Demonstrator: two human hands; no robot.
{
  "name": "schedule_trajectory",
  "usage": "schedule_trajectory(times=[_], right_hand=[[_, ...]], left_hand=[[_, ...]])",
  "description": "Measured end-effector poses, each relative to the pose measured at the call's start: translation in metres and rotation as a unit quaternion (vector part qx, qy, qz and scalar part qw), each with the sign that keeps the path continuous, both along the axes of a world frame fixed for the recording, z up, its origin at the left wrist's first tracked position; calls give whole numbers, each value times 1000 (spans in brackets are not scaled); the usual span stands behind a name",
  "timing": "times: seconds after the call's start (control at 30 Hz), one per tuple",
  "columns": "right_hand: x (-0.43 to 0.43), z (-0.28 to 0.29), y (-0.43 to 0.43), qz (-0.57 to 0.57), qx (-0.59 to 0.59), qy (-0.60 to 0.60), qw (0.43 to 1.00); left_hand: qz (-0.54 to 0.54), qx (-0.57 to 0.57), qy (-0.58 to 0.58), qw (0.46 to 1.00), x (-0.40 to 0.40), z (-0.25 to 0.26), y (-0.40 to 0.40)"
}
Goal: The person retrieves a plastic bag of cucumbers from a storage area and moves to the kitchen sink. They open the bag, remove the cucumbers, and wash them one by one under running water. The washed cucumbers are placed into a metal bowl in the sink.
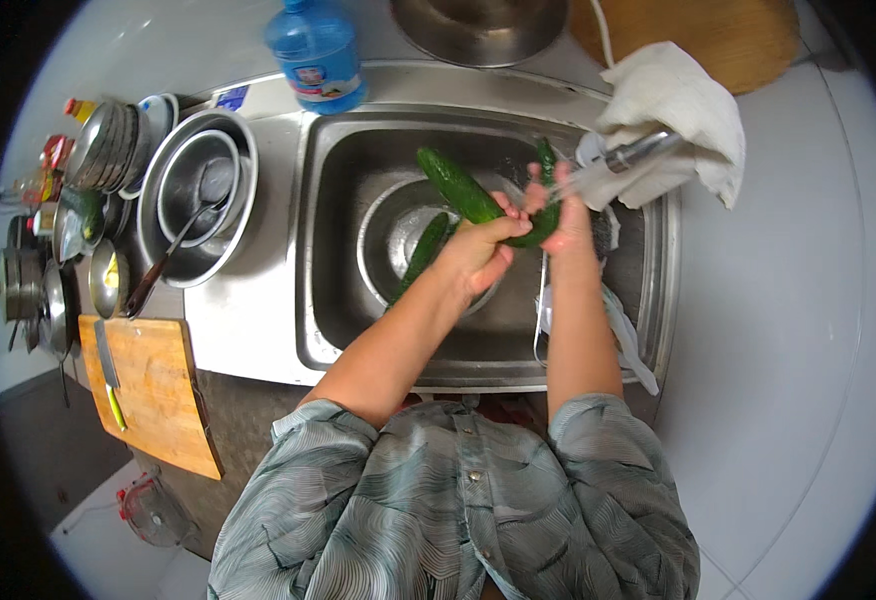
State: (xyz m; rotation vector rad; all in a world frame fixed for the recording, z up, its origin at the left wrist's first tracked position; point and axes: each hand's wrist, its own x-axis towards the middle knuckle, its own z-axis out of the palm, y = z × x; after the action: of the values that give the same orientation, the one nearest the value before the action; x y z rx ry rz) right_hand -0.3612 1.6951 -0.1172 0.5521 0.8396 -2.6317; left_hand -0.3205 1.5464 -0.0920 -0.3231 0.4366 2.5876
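Observation:
My left hand (486,247) grips a large green cucumber (456,184) that slants up and left over the sink. My right hand (569,214) is wrapped around a second green cucumber (546,161), its fingers partly spread. Both cucumbers' lower ends meet between my hands, and my fingers hide part of them. Water from the metal faucet (636,152) sprays onto my right hand. Below my left forearm, another cucumber (428,246) lies in a round metal basin (366,251) inside the stainless steel sink (333,225).
A white cloth (667,97) drapes over the faucet. A blue water bottle (316,60) stands behind the sink. Nested metal bowls (246,217) with a ladle (175,247) sit to the left. A knife (106,356) rests on a wooden cutting board (156,390). A plastic bag (625,330) hangs at the sink's right.

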Motion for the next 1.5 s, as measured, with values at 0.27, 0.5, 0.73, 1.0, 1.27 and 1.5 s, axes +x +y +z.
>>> schedule_trajectory(times=[0.27, 0.5, 0.73, 1.0, 1.27, 1.5], right_hand=[[-2, -4, 16, 33, -113, 81, 990], [13, 1, -18, -248, -96, 36, 963], [26, 7, -29, -284, -18, -5, 959], [60, 27, -46, -177, 241, 161, 941], [52, -3, -18, -115, 203, 51, 971], [16, -10, -37, -166, 297, 21, 940]], left_hand=[[48, 46, -125, 990, 1, -13, 6], [92, 17, -34, 995, -16, 11, 16], [116, -77, -56, 989, 0, -4, 31], [71, -113, -248, 959, -6, -47, 29], [5, 53, -249, 967, -5, -48, 21], [-105, 25, -231, 967, 24, -20, 13]])
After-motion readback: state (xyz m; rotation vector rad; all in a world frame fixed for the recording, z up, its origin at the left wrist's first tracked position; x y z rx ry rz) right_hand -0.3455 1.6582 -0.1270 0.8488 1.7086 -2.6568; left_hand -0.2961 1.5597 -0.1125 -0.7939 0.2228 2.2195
